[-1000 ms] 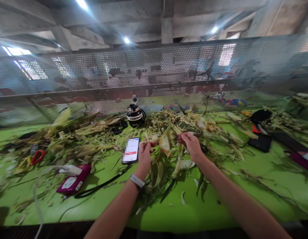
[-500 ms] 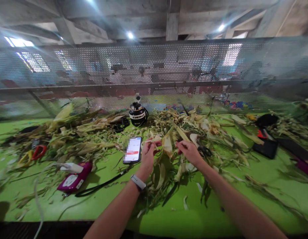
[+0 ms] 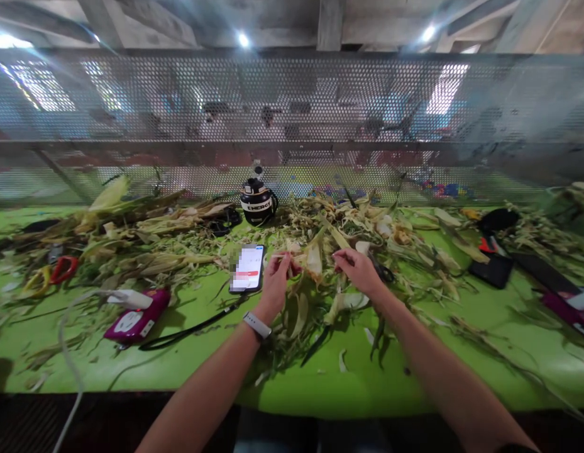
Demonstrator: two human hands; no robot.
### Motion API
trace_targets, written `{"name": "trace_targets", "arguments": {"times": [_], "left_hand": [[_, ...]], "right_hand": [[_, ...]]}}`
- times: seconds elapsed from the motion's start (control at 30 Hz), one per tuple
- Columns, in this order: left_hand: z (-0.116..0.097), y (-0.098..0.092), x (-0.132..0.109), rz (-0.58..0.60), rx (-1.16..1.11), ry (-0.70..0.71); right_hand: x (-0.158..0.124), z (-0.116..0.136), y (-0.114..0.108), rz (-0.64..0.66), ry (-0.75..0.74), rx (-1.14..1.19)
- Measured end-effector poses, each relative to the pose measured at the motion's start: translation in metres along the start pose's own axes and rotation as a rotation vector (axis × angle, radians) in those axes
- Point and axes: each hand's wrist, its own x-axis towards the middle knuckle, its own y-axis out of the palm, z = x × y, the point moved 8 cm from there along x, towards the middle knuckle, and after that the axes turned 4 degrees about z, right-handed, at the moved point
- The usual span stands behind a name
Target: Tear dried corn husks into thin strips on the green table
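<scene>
My left hand (image 3: 275,282), with a pale watch band on its wrist, is closed in a pinch on a thin pale piece of corn husk (image 3: 295,257). Opposite it, my right hand (image 3: 358,272) has thumb and fingertips pressed together; anything between them is too small to make out. A broader dry husk (image 3: 314,259) stands in the gap between the hands, above a heap of husk strips and shreds. Just left of my left hand lies a lit phone (image 3: 248,269) on the green table (image 3: 282,399). Dark-handled scissors (image 3: 383,270) lie partly hidden behind my right hand.
A black jar-shaped container (image 3: 258,204) marked ENERGY stands behind the phone. At left are a purple power bank (image 3: 139,316) with a white cable and red-and-yellow-handled scissors (image 3: 60,270). Husk piles line the back, before a perforated metal screen (image 3: 292,119). A black phone-like object (image 3: 492,270) lies at right.
The view has tilted down, so everything sits higher in the picture. Both hands stay in nearly the same place over the husks, fingers still pinched.
</scene>
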Motion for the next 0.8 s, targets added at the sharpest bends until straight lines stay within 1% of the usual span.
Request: {"name": "trace_targets", "arguments": {"times": [0.07,0.13,0.2,0.23,0.3,0.33,0.37,0.4,0.43,0.5,0.53,0.57,0.7,0.77,0.8], "left_hand": [[-0.002,0.004,0.000,0.056,0.059,-0.006],[-0.004,0.007,0.000,0.097,0.099,-0.009],[-0.004,0.008,0.000,0.114,0.121,-0.015],[-0.004,0.009,0.000,0.121,0.135,-0.021],[-0.001,0.010,0.000,0.146,0.176,-0.043],[0.002,0.011,0.000,0.164,0.206,-0.061],[0.005,0.012,0.001,0.187,0.244,-0.084],[0.009,0.012,0.001,0.209,0.288,-0.108],[0.014,0.012,0.001,0.227,0.336,-0.130],[0.021,0.010,0.003,0.244,0.460,-0.145],[0.020,0.008,0.004,0.234,0.532,-0.114],[0.018,0.008,0.005,0.229,0.619,-0.062],[-0.010,0.013,-0.001,0.142,1.009,0.298],[-0.021,0.019,-0.008,0.118,1.134,0.415],[-0.024,0.024,-0.012,0.137,1.158,0.463]], "right_hand": [[-0.001,0.007,0.003,0.150,-0.004,-0.062],[-0.007,0.015,0.011,0.374,-0.027,-0.132],[-0.018,0.024,0.020,0.615,-0.069,-0.152],[-0.024,0.028,0.024,0.712,-0.090,-0.163],[-0.033,0.031,0.030,0.855,-0.121,-0.205],[-0.035,0.030,0.033,0.895,-0.127,-0.234],[-0.036,0.029,0.035,0.909,-0.128,-0.263],[-0.035,0.027,0.037,0.898,-0.124,-0.285],[-0.032,0.025,0.037,0.858,-0.116,-0.294],[-0.022,0.021,0.033,0.725,-0.086,-0.260],[-0.018,0.019,0.030,0.650,-0.063,-0.218],[-0.014,0.017,0.027,0.581,-0.032,-0.163],[-0.005,0.002,0.019,0.359,0.108,0.105],[-0.002,-0.001,0.015,0.239,0.127,0.194],[-0.001,0.000,0.012,0.166,0.109,0.209]]}}
